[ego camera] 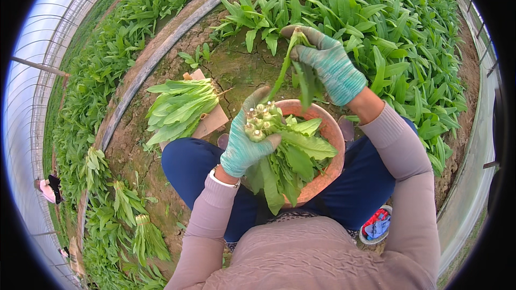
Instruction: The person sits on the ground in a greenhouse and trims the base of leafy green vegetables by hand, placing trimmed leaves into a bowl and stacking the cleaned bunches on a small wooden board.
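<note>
In a teal knit glove, my left hand (248, 141) is closed round a bunch of leafy greens (298, 157), its cut stem ends facing up and its leaves hanging over an orange tub (338, 133) between my knees. My right hand (328, 62), gloved alike, is raised above and beyond the tub. It pinches the stem end of a single leafy plant (286, 62), whose leaves hang down. Left of the tub, a pile of cut greens (181, 106) lies partly on a piece of cardboard (211, 123).
Several tied bundles of greens (150, 237) lie at the lower left. A grey hose or pipe (161, 50) crosses the soil. Dense leafy plants (387, 28) grow ahead and right. A small bowl with red and blue cloth (377, 227) sits by my right thigh. A person (48, 189) is far left.
</note>
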A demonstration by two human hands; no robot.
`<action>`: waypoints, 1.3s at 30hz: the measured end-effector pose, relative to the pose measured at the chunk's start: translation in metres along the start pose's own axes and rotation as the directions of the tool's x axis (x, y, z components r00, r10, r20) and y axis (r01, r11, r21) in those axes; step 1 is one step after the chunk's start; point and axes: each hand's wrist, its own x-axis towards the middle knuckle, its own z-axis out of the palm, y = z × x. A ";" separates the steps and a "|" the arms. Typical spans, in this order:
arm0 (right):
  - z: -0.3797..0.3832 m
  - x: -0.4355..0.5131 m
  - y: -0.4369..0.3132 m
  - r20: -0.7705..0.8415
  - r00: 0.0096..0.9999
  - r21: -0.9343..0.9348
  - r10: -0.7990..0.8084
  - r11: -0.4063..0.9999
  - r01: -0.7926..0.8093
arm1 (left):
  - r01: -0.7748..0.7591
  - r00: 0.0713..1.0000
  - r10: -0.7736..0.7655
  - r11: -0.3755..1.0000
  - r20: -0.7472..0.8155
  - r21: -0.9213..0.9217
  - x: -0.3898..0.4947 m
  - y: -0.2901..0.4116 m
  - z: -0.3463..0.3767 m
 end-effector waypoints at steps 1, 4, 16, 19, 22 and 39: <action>-0.006 0.000 -0.008 -0.003 0.999 -0.232 -0.048 0.972 0.046 | 0.009 1.000 -0.009 0.999 0.005 -0.040 0.000 0.001 -0.003; -0.006 -0.008 -0.009 0.197 0.978 -0.480 0.063 0.876 0.041 | 0.004 1.000 -0.004 0.997 0.001 -0.073 0.002 -0.001 -0.011; 0.030 -0.044 0.030 0.405 0.914 -0.696 -0.041 0.634 0.337 | 0.094 0.984 -0.127 0.966 -0.126 -0.241 -0.003 -0.004 -0.015; 0.033 -0.048 0.029 0.434 0.896 -0.653 -0.090 0.654 0.382 | 0.069 0.982 -0.110 0.964 -0.151 -0.255 -0.004 -0.005 -0.015; 0.037 -0.046 0.020 0.440 0.895 -0.743 0.072 0.589 0.317 | 0.078 0.976 -0.126 0.963 -0.176 -0.257 -0.005 -0.006 -0.017; 0.039 -0.054 0.047 0.332 0.935 -0.467 -0.127 0.839 0.280 | 0.013 0.984 -0.040 0.988 -0.172 -0.153 -0.001 -0.007 -0.024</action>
